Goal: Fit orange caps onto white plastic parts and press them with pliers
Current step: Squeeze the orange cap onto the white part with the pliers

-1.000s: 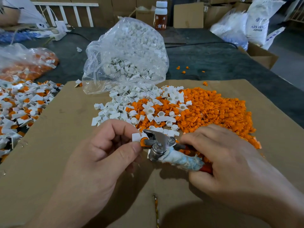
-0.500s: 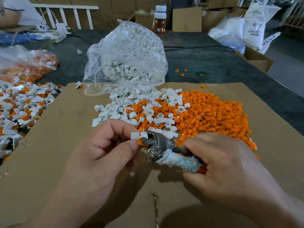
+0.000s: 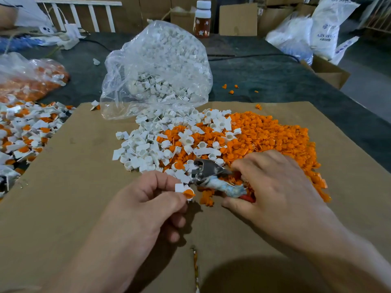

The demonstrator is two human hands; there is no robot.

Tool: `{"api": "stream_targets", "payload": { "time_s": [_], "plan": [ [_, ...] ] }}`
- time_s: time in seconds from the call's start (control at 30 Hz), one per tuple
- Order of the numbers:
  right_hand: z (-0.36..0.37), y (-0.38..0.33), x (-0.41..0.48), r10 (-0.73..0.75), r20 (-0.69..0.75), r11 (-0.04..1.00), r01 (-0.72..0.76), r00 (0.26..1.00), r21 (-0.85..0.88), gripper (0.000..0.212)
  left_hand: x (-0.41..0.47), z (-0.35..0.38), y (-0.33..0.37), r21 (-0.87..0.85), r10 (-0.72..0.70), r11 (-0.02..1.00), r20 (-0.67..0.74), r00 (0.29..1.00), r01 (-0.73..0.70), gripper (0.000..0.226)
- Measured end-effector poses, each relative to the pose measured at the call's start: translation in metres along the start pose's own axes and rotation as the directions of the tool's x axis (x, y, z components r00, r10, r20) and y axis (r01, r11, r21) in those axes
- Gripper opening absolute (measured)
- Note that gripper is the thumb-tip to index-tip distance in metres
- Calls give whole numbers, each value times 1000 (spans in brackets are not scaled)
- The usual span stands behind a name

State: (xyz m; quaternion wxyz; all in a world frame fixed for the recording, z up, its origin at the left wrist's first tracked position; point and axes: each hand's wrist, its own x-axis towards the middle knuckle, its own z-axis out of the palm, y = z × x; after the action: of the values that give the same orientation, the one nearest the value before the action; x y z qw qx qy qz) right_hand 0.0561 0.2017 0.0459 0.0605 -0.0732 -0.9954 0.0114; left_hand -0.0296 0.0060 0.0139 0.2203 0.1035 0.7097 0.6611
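My left hand (image 3: 148, 208) pinches a white plastic part with an orange cap fitted in it (image 3: 186, 192), just below and left of the pliers' jaws. My right hand (image 3: 275, 187) grips the pliers (image 3: 208, 175) by their cloth-wrapped, red-tipped handles; the metal jaws point left and hold nothing. Behind the hands, on the cardboard sheet (image 3: 84, 187), lies a heap of loose orange caps (image 3: 275, 136). White plastic parts (image 3: 143, 149) are spread on its left side.
A clear bag of white parts (image 3: 156, 68) stands behind the heaps. At the left edge lies a pile of capped parts (image 3: 23, 134), behind it a bag with orange pieces (image 3: 31, 81). A bottle (image 3: 202, 17), boxes and white sacks stand at the back.
The capped part has come out of the pliers' jaws. My left hand has drawn it down and left; my right hand has moved the pliers back toward the orange heap.
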Motion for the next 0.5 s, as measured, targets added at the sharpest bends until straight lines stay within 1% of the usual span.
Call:
{"api": "stream_targets", "payload": {
  "time_s": [0.07, 0.13, 0.17, 0.2, 0.23, 0.3, 0.37, 0.43, 0.5],
  "plan": [
    [-3, -4, -2, -27, -113, 997, 35, 993, 65, 61, -2, 2, 2, 45, 24, 999, -19, 1000, -24, 10],
    [-5, -15, -4, -93, -235, 980, 130, 967, 148, 44, -6, 5, 4, 86, 90, 992, -19, 996, -89, 8],
    [-5, -21, -5, -142, -258, 968, 189, 956, 165, 36, -8, 5, 5, 101, 136, 986, -8, 991, -135, 8],
    [-4, -27, -4, -190, -256, 956, 238, 948, 172, 30, -10, 6, 5, 115, 178, 977, 12, 984, -179, 10],
    [-2, -30, -4, -223, -248, 947, 270, 943, 176, 26, -12, 5, 5, 133, 220, 966, 39, 975, -223, 16],
    [0, -31, -6, -235, -234, 937, 284, 943, 204, 25, -15, 5, 4, 122, 271, 952, 80, 959, -280, 31],
    [-1, -29, -7, -213, -207, 933, 262, 955, 249, 27, -15, 4, 4, 66, 289, 953, 88, 953, -295, 36],
    [-2, -28, -8, -209, -189, 927, 256, 960, 275, 27, -13, 3, 3, 67, 303, 949, 84, 949, -309, 38],
    [-1, -29, -8, -223, -198, 922, 272, 955, 274, 27, -12, 3, 3, 69, 283, 954, 118, 952, -292, 36]
  ]
}}
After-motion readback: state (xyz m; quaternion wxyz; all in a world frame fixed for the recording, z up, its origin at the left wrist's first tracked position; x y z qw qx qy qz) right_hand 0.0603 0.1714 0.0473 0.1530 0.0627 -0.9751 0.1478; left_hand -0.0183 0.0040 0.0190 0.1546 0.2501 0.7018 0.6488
